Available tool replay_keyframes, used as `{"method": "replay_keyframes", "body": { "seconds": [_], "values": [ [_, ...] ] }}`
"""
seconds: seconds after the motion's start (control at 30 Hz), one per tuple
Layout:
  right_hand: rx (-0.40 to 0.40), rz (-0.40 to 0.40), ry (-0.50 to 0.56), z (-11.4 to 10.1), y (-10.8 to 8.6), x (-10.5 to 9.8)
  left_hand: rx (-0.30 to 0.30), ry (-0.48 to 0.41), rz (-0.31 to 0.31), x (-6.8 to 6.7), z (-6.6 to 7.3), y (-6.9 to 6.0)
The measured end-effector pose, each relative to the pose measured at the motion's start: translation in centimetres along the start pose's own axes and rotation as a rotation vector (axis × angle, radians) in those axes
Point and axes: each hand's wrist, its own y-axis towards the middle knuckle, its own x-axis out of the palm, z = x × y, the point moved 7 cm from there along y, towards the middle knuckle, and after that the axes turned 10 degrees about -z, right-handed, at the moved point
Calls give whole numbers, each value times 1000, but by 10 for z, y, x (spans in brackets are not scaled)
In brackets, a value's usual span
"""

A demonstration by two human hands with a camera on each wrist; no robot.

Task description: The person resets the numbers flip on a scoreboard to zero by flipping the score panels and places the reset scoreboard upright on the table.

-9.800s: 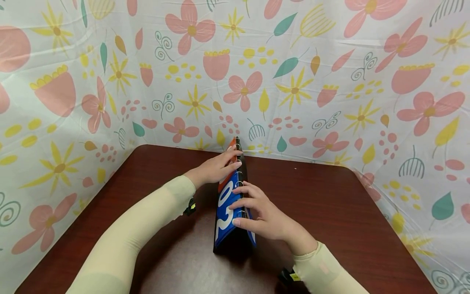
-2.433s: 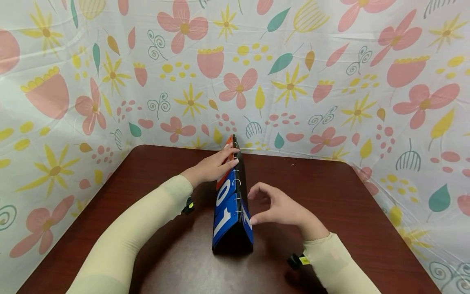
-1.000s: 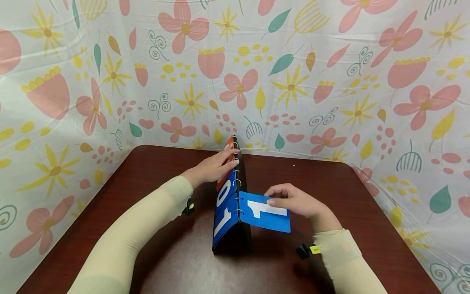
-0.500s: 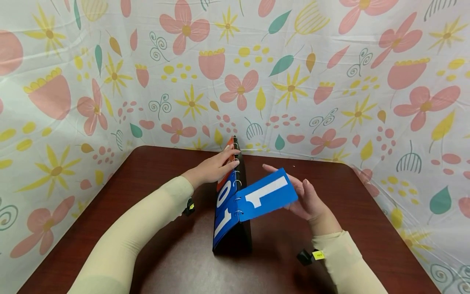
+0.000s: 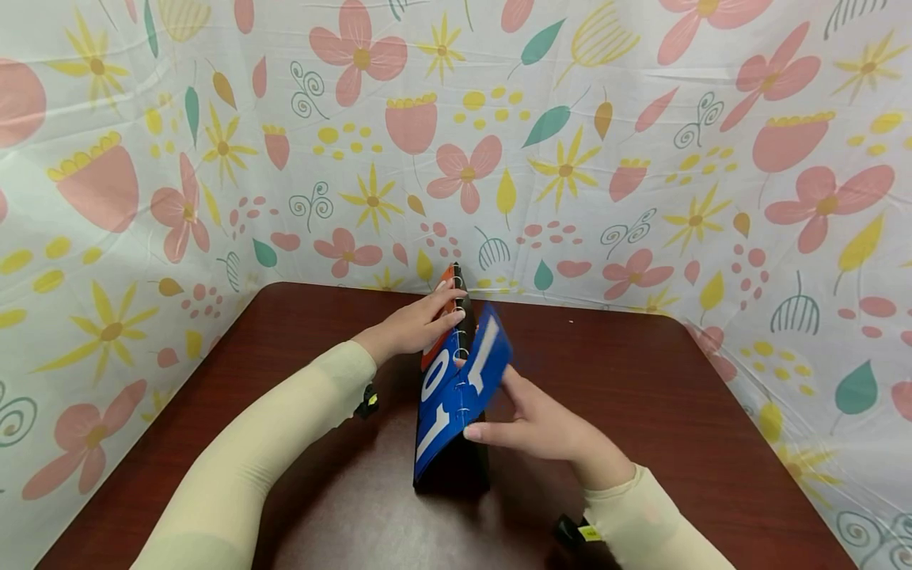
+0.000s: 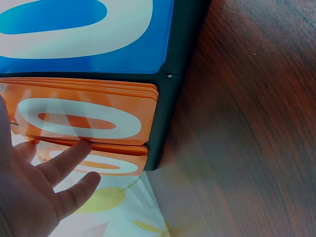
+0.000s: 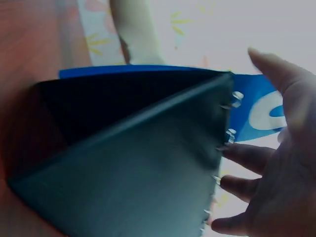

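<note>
A tent-shaped flip scoreboard (image 5: 438,408) stands on the table, its black panels (image 7: 148,153) joined by metal rings along the top. Its left face shows blue cards with 0 and 1, and orange 0 cards (image 6: 81,118) farther back. My left hand (image 5: 409,324) rests over the far part of the top ridge, fingers fairly straight. Beside the near end, my right hand (image 5: 545,423) has its fingers extended behind a raised blue card (image 5: 492,352) marked 1, pushing it. The thumb touches near the ridge end. In the right wrist view, part of a curved white digit shows.
The dark reddish-brown table (image 5: 620,396) spreads around the scoreboard. A flowered cloth (image 5: 570,158) hangs behind the table and along both sides. Black straps with yellow labels sit at both wrists.
The right hand first pinched the near blue card on the right face and lifted it outward. Card and hand then swung left, up toward the ridge. The left hand stayed in place.
</note>
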Motion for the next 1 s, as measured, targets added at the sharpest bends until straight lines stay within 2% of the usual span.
{"method": "replay_keyframes", "body": {
  "seconds": [0.13, 0.23, 0.4, 0.53, 0.67, 1.0],
  "values": [
    [-6, 25, -168, -2, 6, 8, 3, -7, -6, 1, -1, 1],
    [-19, 69, -333, -4, 8, 11, 17, -28, -8, 1, -2, 3],
    [-26, 91, -467, -7, 11, 16, 21, 14, 6, 0, -1, 3],
    [-40, 101, -513, -8, 12, 19, -6, 33, 16, 1, -2, 2],
    [-32, 103, -505, -7, 12, 19, -20, 17, 18, 1, -3, 1],
    [-13, 84, -514, -3, 13, 20, 1, 2, 14, -1, 0, 0]
  ]
}}
